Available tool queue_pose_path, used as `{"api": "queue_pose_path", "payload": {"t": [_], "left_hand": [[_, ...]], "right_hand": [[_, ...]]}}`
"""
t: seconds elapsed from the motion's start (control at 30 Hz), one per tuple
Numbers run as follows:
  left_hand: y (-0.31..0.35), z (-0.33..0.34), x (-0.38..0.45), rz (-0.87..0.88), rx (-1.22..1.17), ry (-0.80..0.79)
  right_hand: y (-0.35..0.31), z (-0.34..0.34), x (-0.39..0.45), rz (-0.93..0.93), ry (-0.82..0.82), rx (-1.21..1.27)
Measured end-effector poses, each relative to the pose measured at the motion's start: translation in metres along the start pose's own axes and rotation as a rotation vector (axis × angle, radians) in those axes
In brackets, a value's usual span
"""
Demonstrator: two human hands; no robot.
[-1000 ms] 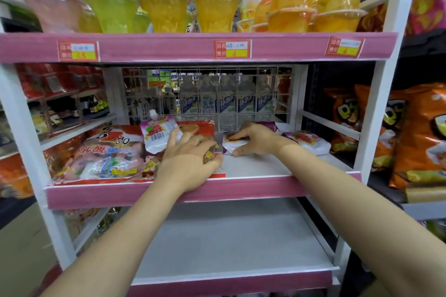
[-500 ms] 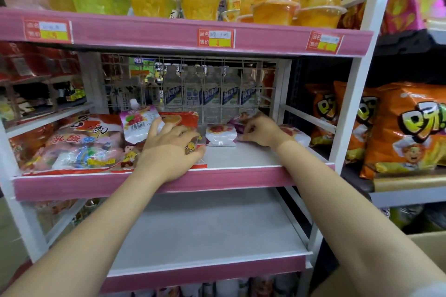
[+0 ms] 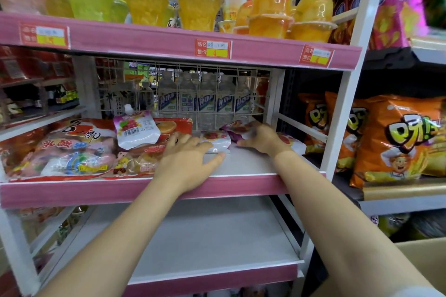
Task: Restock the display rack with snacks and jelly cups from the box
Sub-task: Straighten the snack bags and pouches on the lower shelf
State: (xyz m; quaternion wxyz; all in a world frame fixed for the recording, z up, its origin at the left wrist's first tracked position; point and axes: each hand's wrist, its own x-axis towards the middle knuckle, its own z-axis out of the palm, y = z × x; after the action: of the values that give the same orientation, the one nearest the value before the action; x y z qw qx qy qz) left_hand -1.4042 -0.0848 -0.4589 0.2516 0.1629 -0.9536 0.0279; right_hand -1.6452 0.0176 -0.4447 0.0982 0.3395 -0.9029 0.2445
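On the middle shelf [image 3: 243,185] of the pink-and-white rack, my left hand [image 3: 188,161] lies palm down with fingers apart, its fingertips at a small white packet [image 3: 216,140] with a red picture. My right hand [image 3: 261,138] rests further back and to the right, fingers spread over a purple packet [image 3: 235,129]. It is pressing on the packet, not lifting it. Another white-and-red packet [image 3: 294,144] pokes out to the right of that wrist. Jelly cups [image 3: 198,5], yellow, green and orange, fill the top shelf. The cardboard box [image 3: 422,255] shows at the bottom right corner.
Large jelly bags [image 3: 72,149], a spouted pouch [image 3: 136,129] and a red bag [image 3: 175,125] fill the shelf's left half. A wire grid with bottles [image 3: 207,99] closes the back. The grey lower shelf [image 3: 205,236] holds nothing. Orange chip bags [image 3: 398,137] stand on the neighbouring rack.
My right hand let go of the white packet and moved back right onto the purple one. My left hand slid right off the bags onto the shelf beside the white packet.
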Motion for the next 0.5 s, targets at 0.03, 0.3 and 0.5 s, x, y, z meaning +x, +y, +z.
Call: {"api": "queue_pose_path", "payload": {"t": [0.03,0.3,0.5], "left_hand": [[-0.001,0.001,0.001,-0.01,-0.006,-0.003],[-0.002,0.002,0.0,-0.034,-0.015,-0.02],[0.002,-0.003,-0.002,-0.037,-0.018,-0.044]], "right_hand": [[0.001,-0.001,0.0,-0.003,0.01,-0.001],[0.004,-0.003,0.0,-0.045,0.094,0.053],[-0.004,-0.009,-0.009,-0.031,0.202,0.12]]}}
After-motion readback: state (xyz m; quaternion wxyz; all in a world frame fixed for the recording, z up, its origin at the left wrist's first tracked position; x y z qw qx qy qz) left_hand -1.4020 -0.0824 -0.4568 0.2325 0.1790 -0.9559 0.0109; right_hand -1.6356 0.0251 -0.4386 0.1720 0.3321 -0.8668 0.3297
